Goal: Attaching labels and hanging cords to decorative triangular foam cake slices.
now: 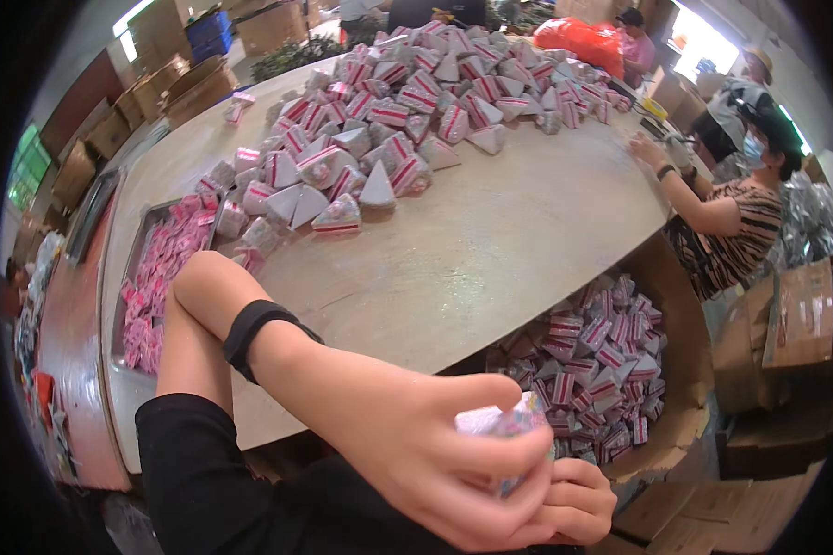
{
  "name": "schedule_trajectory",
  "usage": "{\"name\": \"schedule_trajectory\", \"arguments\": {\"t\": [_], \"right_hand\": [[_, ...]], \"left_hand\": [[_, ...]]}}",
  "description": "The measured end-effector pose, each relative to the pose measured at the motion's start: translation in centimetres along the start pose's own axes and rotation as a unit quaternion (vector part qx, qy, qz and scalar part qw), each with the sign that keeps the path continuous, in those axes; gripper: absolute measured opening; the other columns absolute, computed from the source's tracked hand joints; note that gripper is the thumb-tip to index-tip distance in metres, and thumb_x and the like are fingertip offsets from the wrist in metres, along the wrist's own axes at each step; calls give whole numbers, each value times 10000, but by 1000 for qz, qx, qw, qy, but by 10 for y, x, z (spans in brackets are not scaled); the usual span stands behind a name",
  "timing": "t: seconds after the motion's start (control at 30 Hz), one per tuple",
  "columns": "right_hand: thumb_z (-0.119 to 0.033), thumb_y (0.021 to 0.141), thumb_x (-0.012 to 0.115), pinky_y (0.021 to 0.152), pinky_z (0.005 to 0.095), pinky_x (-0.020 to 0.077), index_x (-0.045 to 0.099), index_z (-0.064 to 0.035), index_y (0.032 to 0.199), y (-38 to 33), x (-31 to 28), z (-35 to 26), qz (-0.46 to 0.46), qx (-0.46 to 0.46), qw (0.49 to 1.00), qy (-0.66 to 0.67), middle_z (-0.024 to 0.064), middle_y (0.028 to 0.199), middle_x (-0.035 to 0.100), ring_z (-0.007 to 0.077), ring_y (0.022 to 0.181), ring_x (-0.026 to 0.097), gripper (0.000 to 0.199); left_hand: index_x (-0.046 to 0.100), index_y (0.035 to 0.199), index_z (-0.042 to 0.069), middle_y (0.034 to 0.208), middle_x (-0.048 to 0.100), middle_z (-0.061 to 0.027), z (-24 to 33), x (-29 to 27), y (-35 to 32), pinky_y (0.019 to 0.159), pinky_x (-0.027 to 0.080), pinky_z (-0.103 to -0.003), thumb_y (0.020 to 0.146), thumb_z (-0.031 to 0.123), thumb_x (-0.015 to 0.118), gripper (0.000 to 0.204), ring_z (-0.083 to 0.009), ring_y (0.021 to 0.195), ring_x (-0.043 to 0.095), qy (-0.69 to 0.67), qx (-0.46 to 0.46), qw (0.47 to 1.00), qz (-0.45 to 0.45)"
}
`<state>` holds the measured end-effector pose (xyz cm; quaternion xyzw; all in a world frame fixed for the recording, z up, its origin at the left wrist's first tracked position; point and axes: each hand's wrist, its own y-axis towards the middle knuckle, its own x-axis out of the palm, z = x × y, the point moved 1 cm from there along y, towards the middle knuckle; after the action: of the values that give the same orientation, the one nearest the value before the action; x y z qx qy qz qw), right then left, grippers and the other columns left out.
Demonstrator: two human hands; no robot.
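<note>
My left arm, with a black wristband, reaches across to the right over the table's near edge. My left hand (463, 453) curls its fingers and thumb around a whitish, glossy toy cake slice (514, 424) with coloured specks, mostly hidden by the fingers. My right hand (578, 499) is right beside and below it, its fingers bent inward; the left hand covers what they close on. Both hands are in front of a large cardboard box (685, 324) holding many wedge-shaped cake slices (602, 342) with pink and red stripes.
On the pale table (416, 287) lies a big heap of similar wedges (407, 111). A metal tray (118, 324) with pink pieces (171, 268) stands at the left. A masked co-worker (740, 203) is at the right edge. Cardboard boxes (796, 324) stack at the right.
</note>
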<state>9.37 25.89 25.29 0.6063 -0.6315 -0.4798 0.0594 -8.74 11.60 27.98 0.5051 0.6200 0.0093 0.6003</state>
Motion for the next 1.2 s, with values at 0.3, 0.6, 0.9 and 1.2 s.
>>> {"name": "schedule_trajectory", "arguments": {"t": [0.3, 0.6, 0.9, 1.2], "right_hand": [[-92, 680, 860, 620, 306, 535, 631, -45, 936, 30, 76, 58, 174, -52, 956, 230, 106, 926, 546, 248, 785, 622, 347], [-176, 977, 513, 540, 266, 400, 491, -2, 998, 33, 86, 119, 178, -67, 963, 191, 91, 699, 494, 184, 651, 495, 177], [-141, 971, 524, 693, 309, 463, 616, 36, 1031, 3, 64, 242, -8, 190, 972, -136, 105, 825, 613, 182, 736, 574, 208], [-166, 977, 499, 760, 348, 468, 605, 53, 1049, -26, 104, 309, 20, 251, 961, -112, 150, 914, 641, 273, 826, 589, 254]], "left_hand": [[569, 1279, 232, 1133, 577, 34, 28, -50, -32, 878, 428, -389, 815, 214, 653, 473, -137, 1153, 491, 433, 193, 878, 55], [447, 1366, 110, 1335, 431, -166, 243, -143, -61, 759, 523, -421, 714, 446, 802, 815, -280, 1117, 499, 923, -193, 262, -206], [498, 1337, 101, 1185, 594, -154, 334, -77, -22, 822, 513, -452, 756, 351, 746, 679, -361, 1038, 579, 525, -831, -68, -171], [576, 1238, 147, 1179, 592, -76, 310, -97, -84, 972, 383, -522, 828, 310, 704, 459, -305, 1105, 537, 671, -680, 41, -292]]}}
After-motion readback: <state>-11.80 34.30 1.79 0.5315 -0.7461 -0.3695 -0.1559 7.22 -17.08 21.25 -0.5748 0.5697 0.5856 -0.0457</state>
